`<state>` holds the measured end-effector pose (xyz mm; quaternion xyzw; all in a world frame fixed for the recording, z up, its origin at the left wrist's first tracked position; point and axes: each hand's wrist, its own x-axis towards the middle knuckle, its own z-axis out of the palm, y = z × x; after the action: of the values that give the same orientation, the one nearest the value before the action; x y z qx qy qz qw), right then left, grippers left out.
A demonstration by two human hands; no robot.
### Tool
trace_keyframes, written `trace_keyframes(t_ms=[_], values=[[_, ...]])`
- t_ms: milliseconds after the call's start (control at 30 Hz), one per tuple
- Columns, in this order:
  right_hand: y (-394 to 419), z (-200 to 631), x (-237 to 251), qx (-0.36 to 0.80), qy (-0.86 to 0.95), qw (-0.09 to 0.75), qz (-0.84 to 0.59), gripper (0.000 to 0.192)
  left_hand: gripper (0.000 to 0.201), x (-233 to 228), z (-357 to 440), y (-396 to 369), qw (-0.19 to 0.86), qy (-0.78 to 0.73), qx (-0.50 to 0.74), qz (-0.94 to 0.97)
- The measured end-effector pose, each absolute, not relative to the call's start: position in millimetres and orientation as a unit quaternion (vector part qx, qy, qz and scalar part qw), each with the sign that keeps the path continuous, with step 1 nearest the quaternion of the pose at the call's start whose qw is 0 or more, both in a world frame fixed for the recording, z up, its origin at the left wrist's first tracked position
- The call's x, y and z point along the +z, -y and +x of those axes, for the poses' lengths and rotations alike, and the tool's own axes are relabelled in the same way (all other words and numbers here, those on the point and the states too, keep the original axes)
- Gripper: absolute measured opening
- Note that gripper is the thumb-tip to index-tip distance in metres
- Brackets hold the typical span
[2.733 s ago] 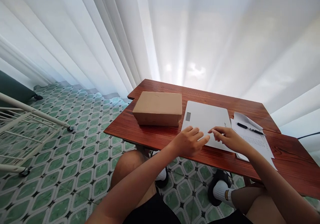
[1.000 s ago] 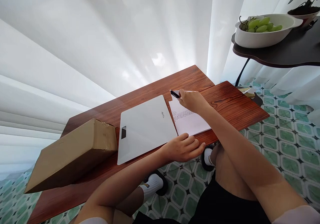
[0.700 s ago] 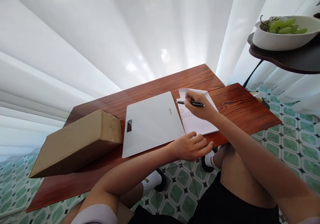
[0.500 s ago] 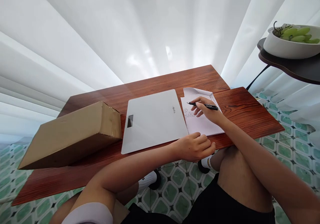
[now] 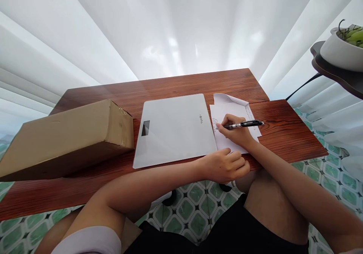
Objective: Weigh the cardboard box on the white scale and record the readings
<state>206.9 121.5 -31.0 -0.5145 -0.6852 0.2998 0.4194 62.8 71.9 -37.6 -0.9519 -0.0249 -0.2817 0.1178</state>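
My right hand [image 5: 236, 133] holds a black pen [image 5: 244, 124] in a writing grip, thumb and first fingers pinched around the barrel near its tip, with the rest of the pen lying almost level and pointing to my right. The tip is down on a white sheet of paper [image 5: 227, 108] that lies at the right part of the bench [image 5: 181, 82], and the heel of my hand rests on the sheet's lower half. There are rows of small printed or written marks on the paper, too small for me to read; its far corner is folded up a little. Just left of the paper, with their edges touching or nearly so, lies a flat white scale [image 5: 174, 129] with a small dark display window near its left edge and a small logo near its right edge. My left hand [image 5: 227, 166] rests at the near edge of the bench, just below the scale's near right corner, its fingers curled loosely together and holding nothing. At the left end of the bench sits a closed brown cardboard box [image 5: 66, 137], close beside the scale. White curtains [image 5: 159, 27] hang behind the bench. At the far right, on a dark shelf [image 5: 337, 76], stands a white bowl [image 5: 338, 51] with green grapes [image 5: 354, 36] in it. Below the bench there is green patterned floor tile [image 5: 195, 212].
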Motion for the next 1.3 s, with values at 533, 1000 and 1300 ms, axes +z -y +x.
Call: trace_keyframes(t_ms=[533,1000,1300], values=[[-122.4,204.7,-37.9,0.369,0.681,0.363,-0.517,0.031,0.008,-37.1,61.9,-71.0,0.107,0.038,-0.266,-0.957],[-124.6,201.7,-39.8,0.340,0.703,0.342,-0.522,0.030,0.011,-39.1,60.8,-70.5,0.101,0.045,-0.246,-0.963],[-124.5,201.5,-39.2,0.341,0.701,0.335,-0.530,0.031,0.012,-39.2,60.8,-70.2,0.095,0.046,-0.216,-0.971]])
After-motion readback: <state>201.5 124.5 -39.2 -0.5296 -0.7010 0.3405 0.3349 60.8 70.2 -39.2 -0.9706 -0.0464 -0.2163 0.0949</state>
